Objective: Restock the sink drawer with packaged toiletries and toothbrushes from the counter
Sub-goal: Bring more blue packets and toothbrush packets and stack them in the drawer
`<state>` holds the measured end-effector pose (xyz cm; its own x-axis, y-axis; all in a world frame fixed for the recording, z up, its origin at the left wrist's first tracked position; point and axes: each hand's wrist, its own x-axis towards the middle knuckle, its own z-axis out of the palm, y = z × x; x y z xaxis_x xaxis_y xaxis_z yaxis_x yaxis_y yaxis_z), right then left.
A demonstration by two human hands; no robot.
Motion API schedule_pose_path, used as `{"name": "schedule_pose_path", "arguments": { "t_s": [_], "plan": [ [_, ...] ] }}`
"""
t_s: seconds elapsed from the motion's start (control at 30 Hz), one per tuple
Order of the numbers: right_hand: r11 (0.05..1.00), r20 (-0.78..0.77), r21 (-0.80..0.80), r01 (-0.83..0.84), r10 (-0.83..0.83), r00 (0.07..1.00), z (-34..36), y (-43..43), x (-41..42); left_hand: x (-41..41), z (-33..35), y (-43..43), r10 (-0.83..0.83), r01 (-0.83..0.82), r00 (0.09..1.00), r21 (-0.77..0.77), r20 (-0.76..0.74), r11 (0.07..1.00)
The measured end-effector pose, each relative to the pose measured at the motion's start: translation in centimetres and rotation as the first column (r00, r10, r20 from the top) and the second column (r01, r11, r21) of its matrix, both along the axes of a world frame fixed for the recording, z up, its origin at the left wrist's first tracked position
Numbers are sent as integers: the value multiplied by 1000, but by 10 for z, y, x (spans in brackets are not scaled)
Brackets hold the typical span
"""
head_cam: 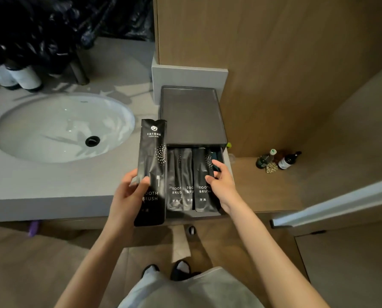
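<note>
Left grip [127, 194] covers toothbrush packet [152, 165] lettering (first letter hidden).

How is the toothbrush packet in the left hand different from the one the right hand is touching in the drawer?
The held toothbrush packet is lifted clear of the drawer, gripped by the left hand; the rightmost drawer packet lies inside beside others, under the right hand. The held packet shows its full length, logo included; the drawer packet's top is hidden under the organizer box. Both are black and printed TOOTH BRUSH.
</note>
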<state>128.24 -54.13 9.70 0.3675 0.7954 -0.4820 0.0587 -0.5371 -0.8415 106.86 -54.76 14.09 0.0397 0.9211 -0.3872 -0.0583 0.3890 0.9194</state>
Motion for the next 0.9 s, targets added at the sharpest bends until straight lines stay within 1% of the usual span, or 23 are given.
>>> {"name": "schedule_pose_path", "arguments": {
  "t_s": [0.13, 0.3, 0.4, 0.5, 0.63, 0.9],
  "plan": [
    [1000, 8, 6, -12, 12, 1000, -4, 8, 1, -5, 0, -2, -1, 1, 1000, 19, 2, 1000],
    [1000, 44, -10, -13, 13, 999, -9, 11, 0, -8, -4, -3, -58, 58, 998, 33, -15, 998],
    [999, 113, 5, -35, 34, 993, -8, 7, -1, -9, -6, 0, -95, 96, 995, 35, -41, 995],
    [997, 216, 18, -73, 67, 974, -9, 5, -4, -11, -8, 3, -125, 128, 991, 41, -53, 991],
    [988, 338, 10, -155, 143, 930, -9, 3, -4, -14, -10, 4, -151, 151, 989, 40, 5, 988],
    [964, 409, -85, -250, 263, 874, -10, 13, -3, -21, -14, 3, -192, 190, 981, 109, 0, 976]
  ]
}}
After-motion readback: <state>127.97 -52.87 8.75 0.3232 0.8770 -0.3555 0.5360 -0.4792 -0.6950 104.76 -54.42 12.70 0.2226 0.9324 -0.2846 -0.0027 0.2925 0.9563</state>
